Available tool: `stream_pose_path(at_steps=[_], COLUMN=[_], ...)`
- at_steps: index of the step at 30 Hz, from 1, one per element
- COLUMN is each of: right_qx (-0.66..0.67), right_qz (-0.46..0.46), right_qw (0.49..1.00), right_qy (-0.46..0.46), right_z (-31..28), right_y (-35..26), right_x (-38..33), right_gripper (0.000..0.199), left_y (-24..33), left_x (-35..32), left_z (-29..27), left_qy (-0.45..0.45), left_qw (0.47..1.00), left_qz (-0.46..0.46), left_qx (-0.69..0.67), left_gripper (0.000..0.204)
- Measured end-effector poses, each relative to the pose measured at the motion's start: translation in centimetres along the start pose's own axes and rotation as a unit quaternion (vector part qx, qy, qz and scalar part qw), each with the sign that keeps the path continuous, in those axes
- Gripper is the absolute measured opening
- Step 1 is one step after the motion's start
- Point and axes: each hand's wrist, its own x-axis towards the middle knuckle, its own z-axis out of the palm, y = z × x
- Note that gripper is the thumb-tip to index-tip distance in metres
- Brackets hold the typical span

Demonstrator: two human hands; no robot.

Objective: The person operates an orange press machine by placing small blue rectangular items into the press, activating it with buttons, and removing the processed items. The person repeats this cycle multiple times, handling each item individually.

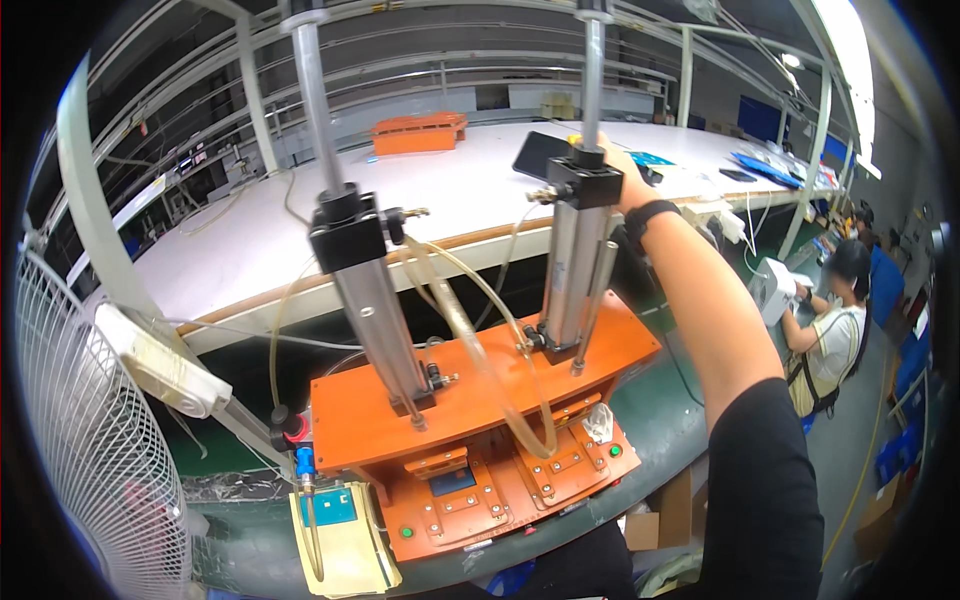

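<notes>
My right arm stretches forward past the right side of an orange two-cylinder press (480,385) to the white bench behind it. My right hand (627,182), with a dark band at the wrist, is partly hidden behind the top of the right air cylinder (578,260). Its fingers do not show, so what they hold or touch cannot be made out. Close by on the bench are a black flat panel (541,156) and a blue-green sheet (652,158). A dark rectangular piece (453,481) sits in the press's left fixture. My left hand is out of view.
A white wire fan guard (95,430) stands at the left. Yellow sheets (345,560) lie by the press's left front corner. Clear air hoses (470,345) loop between the cylinders. An orange fixture (415,133) rests on the far bench. Another person (835,320) works at the right.
</notes>
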Motion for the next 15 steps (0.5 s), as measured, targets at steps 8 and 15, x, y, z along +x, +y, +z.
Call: stream_pose_path(at_steps=[8, 15], right_qx=[-0.106, -0.128], right_qz=[-0.024, -0.097], right_qw=[0.994, 0.984], right_qy=[-0.025, 0.072], right_z=[-1.5, -3.0], right_y=[-1.2, -5.3], right_x=[0.7, 0.2], right_gripper=[0.047, 0.03], left_y=[-1.7, -2.0], left_x=[-0.8, -0.7], left_z=[0.9, 1.0], left_qy=[-0.002, -0.002], left_qw=[0.999, 0.999], left_qz=[-0.019, -0.029], left_qx=[-0.027, -0.039], left_gripper=[0.026, 0.027])
